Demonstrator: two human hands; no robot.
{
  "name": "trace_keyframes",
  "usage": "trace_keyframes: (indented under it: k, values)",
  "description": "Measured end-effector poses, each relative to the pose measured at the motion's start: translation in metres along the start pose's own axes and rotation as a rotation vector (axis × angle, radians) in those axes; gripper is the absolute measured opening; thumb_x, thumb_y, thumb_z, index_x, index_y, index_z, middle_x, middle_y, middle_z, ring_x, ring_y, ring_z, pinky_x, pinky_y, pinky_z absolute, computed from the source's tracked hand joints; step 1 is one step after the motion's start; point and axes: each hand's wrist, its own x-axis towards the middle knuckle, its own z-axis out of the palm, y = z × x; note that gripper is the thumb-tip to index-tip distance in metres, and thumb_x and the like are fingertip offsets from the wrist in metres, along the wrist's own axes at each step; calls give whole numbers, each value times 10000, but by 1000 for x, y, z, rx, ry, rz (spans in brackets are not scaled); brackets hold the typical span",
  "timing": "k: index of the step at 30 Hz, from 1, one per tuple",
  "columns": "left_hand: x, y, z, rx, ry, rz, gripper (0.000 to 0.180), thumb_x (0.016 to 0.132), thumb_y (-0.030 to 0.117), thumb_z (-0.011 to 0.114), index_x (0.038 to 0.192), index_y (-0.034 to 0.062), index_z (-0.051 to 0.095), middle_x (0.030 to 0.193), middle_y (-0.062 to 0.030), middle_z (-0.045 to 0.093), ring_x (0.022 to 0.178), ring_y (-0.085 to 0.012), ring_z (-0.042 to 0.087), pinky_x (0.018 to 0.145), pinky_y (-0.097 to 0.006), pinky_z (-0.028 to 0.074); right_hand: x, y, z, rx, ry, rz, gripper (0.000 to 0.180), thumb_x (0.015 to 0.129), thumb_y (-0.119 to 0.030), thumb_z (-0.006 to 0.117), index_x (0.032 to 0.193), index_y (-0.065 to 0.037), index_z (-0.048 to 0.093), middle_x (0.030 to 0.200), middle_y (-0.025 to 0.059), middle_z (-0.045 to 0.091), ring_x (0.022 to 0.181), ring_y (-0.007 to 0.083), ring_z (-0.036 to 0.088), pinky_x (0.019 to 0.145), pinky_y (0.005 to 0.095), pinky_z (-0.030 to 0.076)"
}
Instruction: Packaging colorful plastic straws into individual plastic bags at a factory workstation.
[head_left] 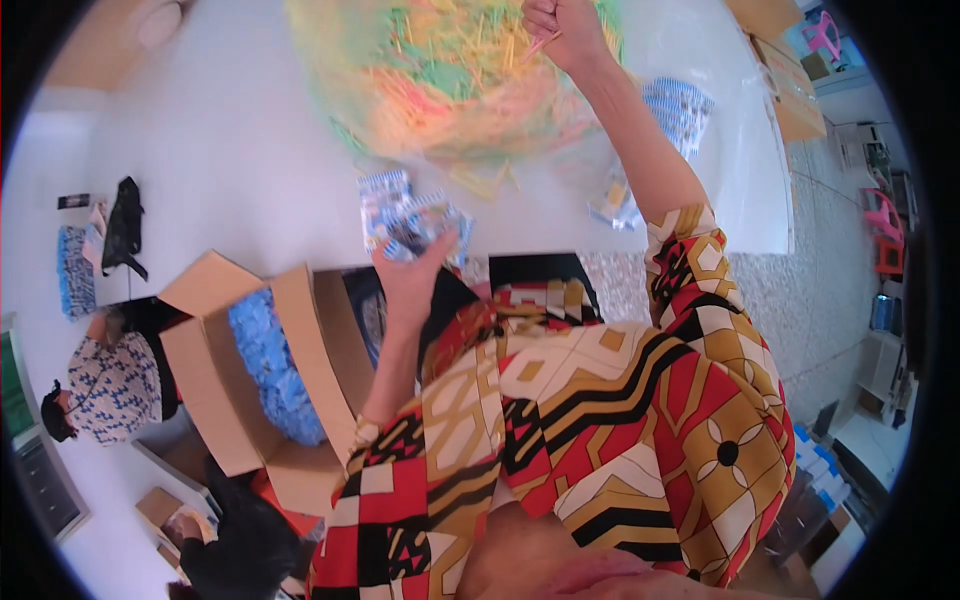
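Observation:
A large heap of thin coloured sticks (455,55), mostly yellow, green and pink, lies on a filmy plastic sheet or bag at the far side of the white table (230,150). Over its right part, my right hand (570,35) is closed on a few thin pinkish sticks (541,45). My left hand (408,285) is at the near table edge, gripping small blue-and-white striped packets (385,195); its fingers partly cover them. More striped packets (680,105) lie beyond my right forearm, and a packet (615,200) rests near that forearm.
An open cardboard box (215,395) holding many blue packets (275,370) stands left of me. Two people, one in a patterned top (115,385) and one in black (245,540), are at the left. Cardboard cartons (790,90) stand beyond the table's right edge.

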Motion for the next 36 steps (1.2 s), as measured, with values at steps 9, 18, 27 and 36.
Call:
trace_keyframes:
  k: [9, 18, 27, 36]
  values:
    - [18, -32, -20, -48, -102, 18, 266, 750, -18, 704, 1005, -38, 633, 917, -55, 661, 792, -95, 614, 742, -237, 492, -136, 105, 42, -623, 503, 269, 297, 966, -323, 429, 823, -71, 494, 555, -41, 375, 413, 31, 280, 367, 196, 240]
    - [10, -32, -12, -10, -146, 4, 216, 759, 10, 708, 963, -38, 655, 858, -45, 670, 743, -67, 598, 686, -202, 479, -149, 136, 20, -1042, 400, -236, 318, 967, -279, 437, 752, -51, 490, 564, -18, 432, 463, 43, 356, 413, 203, 279]
    - [17, -37, -25, 44, -111, 4, 170, 759, 22, 710, 912, -27, 654, 805, -17, 655, 699, -38, 558, 629, -185, 449, -156, 137, 41, -1153, 325, -159, 290, 974, -231, 426, 757, -48, 483, 573, -10, 442, 501, 63, 404, 461, 219, 353]
    - [16, -37, -33, 23, -149, -16, 138, 763, 30, 706, 882, -10, 647, 781, 4, 643, 676, -22, 529, 605, -182, 432, -167, 151, 30, -1201, 195, -127, 262, 967, -238, 447, 808, -38, 508, 591, -19, 449, 537, 47, 429, 492, 213, 390]
